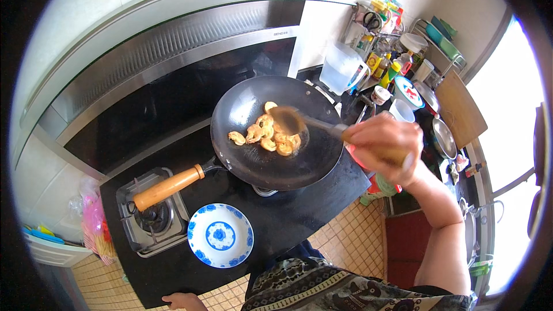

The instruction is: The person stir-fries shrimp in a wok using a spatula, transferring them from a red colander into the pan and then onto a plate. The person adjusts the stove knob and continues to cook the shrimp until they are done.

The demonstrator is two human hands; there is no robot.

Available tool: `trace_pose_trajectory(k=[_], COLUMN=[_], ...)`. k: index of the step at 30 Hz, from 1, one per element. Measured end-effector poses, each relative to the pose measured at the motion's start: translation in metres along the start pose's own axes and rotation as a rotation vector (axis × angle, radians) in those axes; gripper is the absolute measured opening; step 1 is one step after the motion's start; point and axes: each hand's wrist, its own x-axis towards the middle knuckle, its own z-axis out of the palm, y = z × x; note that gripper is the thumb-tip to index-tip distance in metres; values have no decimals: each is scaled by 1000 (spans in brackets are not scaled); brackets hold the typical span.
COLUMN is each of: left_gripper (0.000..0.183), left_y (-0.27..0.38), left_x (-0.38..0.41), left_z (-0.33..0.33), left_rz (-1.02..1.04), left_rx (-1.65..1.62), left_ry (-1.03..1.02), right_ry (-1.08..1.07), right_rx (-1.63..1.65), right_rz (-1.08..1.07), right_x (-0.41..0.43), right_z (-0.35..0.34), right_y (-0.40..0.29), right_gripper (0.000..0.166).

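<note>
My right hand [384,144] grips the wooden handle of a metal cooking ladle or spatula [317,123]; its blade is blurred by motion. The blade is over cooked, curled shrimp [268,131] in a dark wok [276,172]. The wok's wooden handle [168,188] points left, above a second gas burner [153,222]. Nearer to me stands a white bowl [201,235] with blue flowers and nothing in it. At the bottom rim, my left hand [181,300] touches the front edge of the black counter [160,283]; its fingers are only partly visible.
A range hood [181,39] spans the back. Right of the wok are a plastic pitcher [341,69], bottles [391,73] on a rack, an enamel bowl [408,90] and a wooden cutting board [460,108]. Pink plastic bags [93,216] hang at the left.
</note>
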Motion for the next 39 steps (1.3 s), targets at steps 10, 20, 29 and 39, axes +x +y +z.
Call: trace_pose_trajectory(k=[10, 20, 29, 39], left_gripper=[69, 75, 77, 78], left_y=[12, 5, 13, 9], left_x=[-15, -7, -17, -13], left_z=[-7, -10, -14, -10], left_rz=[-133, -60, -75, -86], left_rx=[-17, -48, 38, 131], left_ry=[-18, -111, -88, -74], right_ry=[517, 408, 14, -98], right_rx=[280, 570, 50, 85], right_rz=[914, 768, -153, -296], right_x=[-8, -13, 2, -12], right_z=[-19, 41, 22, -11], right_y=[115, 79, -7, -48], right_gripper=[18, 15, 24, 17])
